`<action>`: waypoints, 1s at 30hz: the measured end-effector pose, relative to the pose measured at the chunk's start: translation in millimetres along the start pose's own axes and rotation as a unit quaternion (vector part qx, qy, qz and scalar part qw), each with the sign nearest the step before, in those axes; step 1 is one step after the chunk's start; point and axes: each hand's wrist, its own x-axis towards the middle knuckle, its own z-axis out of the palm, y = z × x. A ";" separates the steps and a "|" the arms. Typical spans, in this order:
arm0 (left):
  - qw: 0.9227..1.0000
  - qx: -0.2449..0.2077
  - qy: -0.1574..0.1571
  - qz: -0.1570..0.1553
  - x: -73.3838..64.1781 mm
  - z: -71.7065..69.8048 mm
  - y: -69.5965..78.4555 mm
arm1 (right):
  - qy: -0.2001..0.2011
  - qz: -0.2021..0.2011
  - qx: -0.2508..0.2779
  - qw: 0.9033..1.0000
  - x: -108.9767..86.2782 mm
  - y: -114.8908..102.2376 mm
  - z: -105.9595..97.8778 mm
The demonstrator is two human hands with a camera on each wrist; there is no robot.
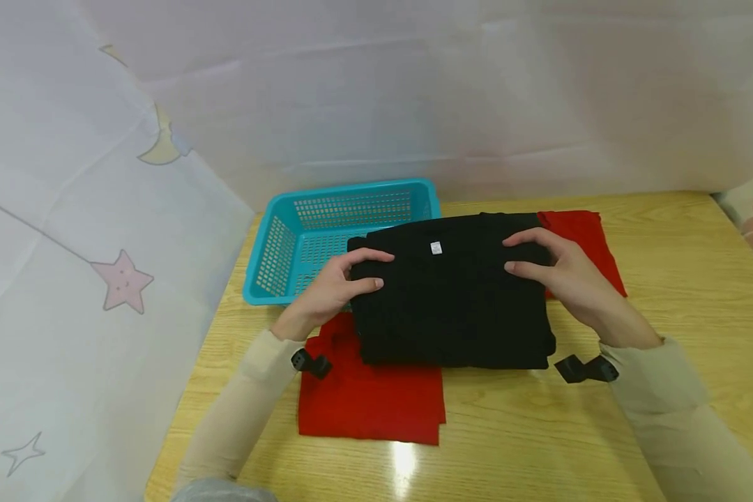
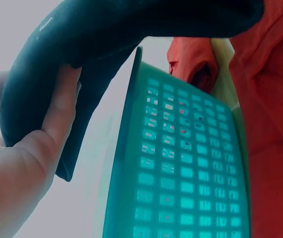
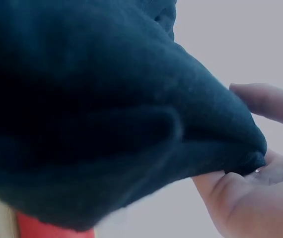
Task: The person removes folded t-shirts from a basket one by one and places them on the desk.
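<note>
A folded black garment (image 1: 445,300) with a small white label (image 1: 436,248) is held up between both hands, above the table and in front of a turquoise basket. At its left side my left hand (image 1: 335,282) grips the cloth, with thumb and a finger on the near face. My right hand (image 1: 558,272) holds the opposite side in a similar way. In the left wrist view fingers (image 2: 62,101) lie against the dark cloth (image 2: 97,29). The right wrist view shows the garment's edge (image 3: 216,114) tucked into the hand (image 3: 260,198).
The turquoise basket (image 1: 276,209) stands at the back left, partly hidden by the garment. One red cloth (image 1: 370,411) lies flat at the front left, partly under the garment. Another red cloth (image 1: 592,244) lies behind the right hand. White fabric (image 1: 351,90) hangs behind the wooden table (image 1: 684,279).
</note>
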 end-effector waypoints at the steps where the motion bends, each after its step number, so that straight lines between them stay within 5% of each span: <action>1: 1.000 -0.007 -0.002 -0.003 0.3 1.4 0.3 | 0.002 0.000 -0.007 1.000 -1.5 0.5 -0.8; 7: 0.996 -0.076 -0.017 -0.036 2.1 9.6 0.6 | 0.014 0.000 -0.029 0.999 -10.1 4.2 -6.4; 14: 0.999 -0.024 -0.007 -0.036 2.1 20.1 1.2 | 0.011 -0.025 -0.028 0.999 -17.7 12.7 -12.5; 18: 0.998 -0.052 -0.033 -0.023 1.1 25.9 1.9 | 0.011 -0.023 -0.025 0.999 -21.3 16.2 -17.1; 30: 0.973 -0.202 -0.108 -0.010 -0.1 44.3 -0.5 | 0.023 -0.006 -0.027 0.999 -31.6 23.2 -30.6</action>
